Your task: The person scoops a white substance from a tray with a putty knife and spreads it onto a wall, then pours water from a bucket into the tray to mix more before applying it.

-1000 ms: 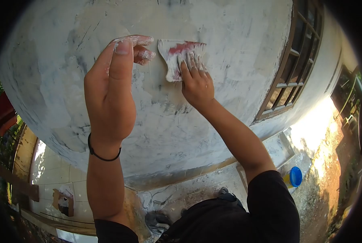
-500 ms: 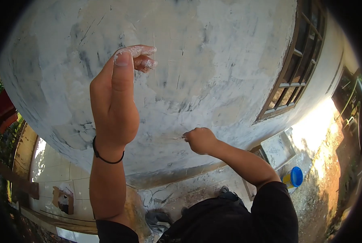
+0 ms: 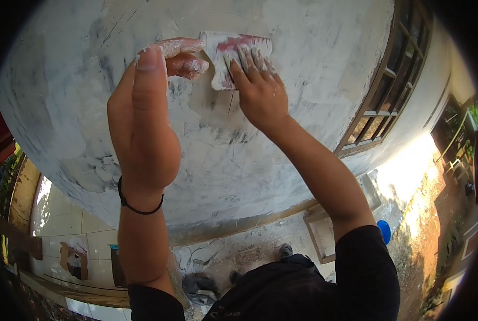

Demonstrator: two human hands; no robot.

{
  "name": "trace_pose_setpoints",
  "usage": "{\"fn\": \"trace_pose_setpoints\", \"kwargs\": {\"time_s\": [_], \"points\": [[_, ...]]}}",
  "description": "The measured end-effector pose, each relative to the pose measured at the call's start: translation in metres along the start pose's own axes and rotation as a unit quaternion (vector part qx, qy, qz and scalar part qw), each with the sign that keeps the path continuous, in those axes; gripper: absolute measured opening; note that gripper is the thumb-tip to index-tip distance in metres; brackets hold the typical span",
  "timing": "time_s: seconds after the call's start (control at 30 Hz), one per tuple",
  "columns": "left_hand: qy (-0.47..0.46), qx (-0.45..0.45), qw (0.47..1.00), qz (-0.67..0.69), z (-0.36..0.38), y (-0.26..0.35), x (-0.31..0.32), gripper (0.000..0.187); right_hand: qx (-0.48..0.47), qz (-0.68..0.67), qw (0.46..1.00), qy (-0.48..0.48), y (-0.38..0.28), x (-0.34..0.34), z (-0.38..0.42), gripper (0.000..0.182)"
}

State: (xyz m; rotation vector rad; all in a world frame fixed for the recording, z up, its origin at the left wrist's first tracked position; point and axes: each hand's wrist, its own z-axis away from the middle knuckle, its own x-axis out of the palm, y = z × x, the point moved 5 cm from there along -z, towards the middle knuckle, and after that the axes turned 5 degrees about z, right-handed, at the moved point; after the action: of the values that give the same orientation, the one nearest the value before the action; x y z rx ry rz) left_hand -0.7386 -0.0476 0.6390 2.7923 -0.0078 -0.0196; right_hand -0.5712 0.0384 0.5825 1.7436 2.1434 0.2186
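Note:
My right hand (image 3: 263, 99) holds a wide putty scraper (image 3: 241, 41) against the wall (image 3: 249, 171). Its fingers press along the flat, reddish face, which is smeared with white putty. My left hand (image 3: 148, 117) is raised close to the camera, left of the scraper, with a black band on the wrist. White putty coats its bent fingers, and the thumb points up. Whatever those fingers may hold is hidden from this side. Pale patches, grey smudges and dark scratches mark the wall around both hands.
A wooden-framed window (image 3: 386, 80) is set in the wall at the right. Below stand a shallow tray-like frame (image 3: 316, 241) and a bucket with a blue top (image 3: 383, 231). A torn cardboard box (image 3: 74, 260) sits on the tiled floor (image 3: 62, 214) at lower left.
My right hand has risen from low on the wall to the upper middle, and the scraper now shows its face. My left hand has shifted slightly left and up.

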Motion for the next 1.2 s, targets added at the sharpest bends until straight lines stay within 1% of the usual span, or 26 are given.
{"fn": "trace_pose_setpoints", "kwargs": {"time_s": [0.03, 0.07, 0.13, 0.23, 0.3, 0.37, 0.4, 0.43, 0.47, 0.5, 0.53, 0.57, 0.63, 0.67, 0.7, 0.73, 0.77, 0.8, 0.83, 0.87, 0.9, 0.97, 1.03, 1.1, 1.2], "points": [[0.001, 0.002, 1.000, 0.001, 0.002, 0.001, 0.002, 0.047, -0.030, 0.007, 0.999, -0.024, -0.014, 0.015, 0.037, 0.037], [-0.003, -0.005, 1.000, 0.006, 0.005, 0.001, 0.004, 0.047, -0.043, 0.013, 0.998, -0.043, -0.031, 0.022, 0.071, 0.035], [-0.016, -0.021, 1.000, 0.004, 0.010, -0.001, 0.006, 0.047, -0.037, -0.016, 0.994, -0.101, -0.062, 0.031, 0.136, 0.033], [-0.020, -0.033, 0.999, -0.010, 0.016, -0.006, 0.004, 0.047, -0.035, -0.058, 0.974, -0.215, -0.105, 0.035, 0.214, 0.038], [-0.020, -0.039, 0.999, -0.014, 0.021, -0.008, 0.003, 0.047, -0.030, -0.081, 0.969, -0.230, -0.116, 0.027, 0.234, 0.039], [-0.018, -0.048, 0.998, -0.019, 0.025, -0.010, 0.002, 0.046, -0.016, -0.146, 0.945, -0.292, -0.118, 0.022, 0.244, 0.039], [-0.016, -0.053, 0.998, -0.023, 0.027, -0.011, 0.001, 0.046, -0.022, -0.139, 0.940, -0.312, -0.113, 0.015, 0.234, 0.038], [-0.013, -0.057, 0.998, -0.028, 0.027, -0.011, -0.001, 0.046, -0.024, -0.141, 0.939, -0.312, -0.104, 0.008, 0.219, 0.038], [-0.011, -0.058, 0.998, -0.029, 0.027, -0.011, -0.003, 0.046, 0.006, -0.199, 0.896, -0.397, -0.093, 0.010, 0.208, 0.038], [-0.010, -0.056, 0.998, -0.030, 0.026, -0.009, -0.004, 0.047, 0.037, -0.254, 0.840, -0.477, -0.082, 0.008, 0.192, 0.037], [-0.010, -0.055, 0.998, -0.029, 0.024, -0.008, -0.006, 0.047, 0.064, -0.229, 0.781, -0.577, -0.065, 0.003, 0.163, 0.044], [-0.010, -0.056, 0.998, -0.031, 0.022, -0.007, -0.007, 0.047, 0.080, -0.227, 0.769, -0.592, -0.047, -0.002, 0.136, 0.041], [-0.002, -0.047, 0.998, -0.034, 0.018, -0.004, -0.007, 0.048, 0.107, -0.294, 0.806, -0.503, -0.005, -0.021, 0.069, 0.031], [-0.002, -0.046, 0.998, -0.034, 0.015, -0.004, -0.007, 0.048, 0.120, -0.315, 0.832, -0.440, 0.013, -0.036, 0.034, 0.030], [0.005, -0.034, 0.999, -0.032, 0.013, -0.003, -0.007, 0.048, 0.087, -0.297, 0.878, -0.365, 0.026, -0.054, -0.003, 0.030], [0.012, -0.023, 0.999, -0.030, 0.011, -0.002, -0.006, 0.048, 0.109, -0.273, 0.905, -0.309, 0.041, -0.062, -0.027, 0.027], [0.011, -0.024, 0.999, -0.031, 0.010, -0.002, -0.005, 0.048, 0.100, -0.227, 0.936, -0.251, 0.050, -0.073, -0.053, 0.023], [0.012, -0.023, 0.999, -0.031, 0.008, -0.002, -0.004, 0.048, 0.116, -0.165, 0.948, -0.245, 0.055, -0.081, -0.076, 0.025], [0.015, -0.021, 0.999, -0.030, 0.006, -0.001, -0.004, 0.048, 0.071, -0.122, 0.978, -0.152, 0.057, -0.084, -0.094, 0.025], [0.016, -0.020, 0.999, -0.031, 0.004, 0.000, -0.002, 0.048, -0.046, -0.079, 0.995, -0.042, 0.068, -0.073, -0.107, 0.026], [0.018, -0.019, 0.999, -0.027, 0.002, 0.001, -0.002, 0.048, -0.046, -0.079, 0.995, -0.040, 0.066, -0.067, -0.114, 0.026], [0.020, -0.018, 0.999, -0.023, -0.001, 0.001, 0.000, 0.048, -0.027, -0.042, 0.996, 0.074, 0.049, -0.065, -0.128, 0.023], [0.027, -0.015, 0.998, -0.047, -0.003, 0.000, 0.000, 0.048, 0.008, -0.015, 0.999, -0.044, 0.034, -0.030, -0.108, 0.030], [0.021, -0.016, 0.999, -0.032, -0.002, -0.002, 0.003, 0.048, -0.015, 0.030, 0.998, 0.044, 0.007, 0.001, -0.057, 0.035], [0.009, -0.019, 1.000, -0.013, 0.001, -0.006, 0.011, 0.047, -0.042, -0.013, 0.997, -0.059, -0.043, 0.029, 0.043, 0.039]]}}
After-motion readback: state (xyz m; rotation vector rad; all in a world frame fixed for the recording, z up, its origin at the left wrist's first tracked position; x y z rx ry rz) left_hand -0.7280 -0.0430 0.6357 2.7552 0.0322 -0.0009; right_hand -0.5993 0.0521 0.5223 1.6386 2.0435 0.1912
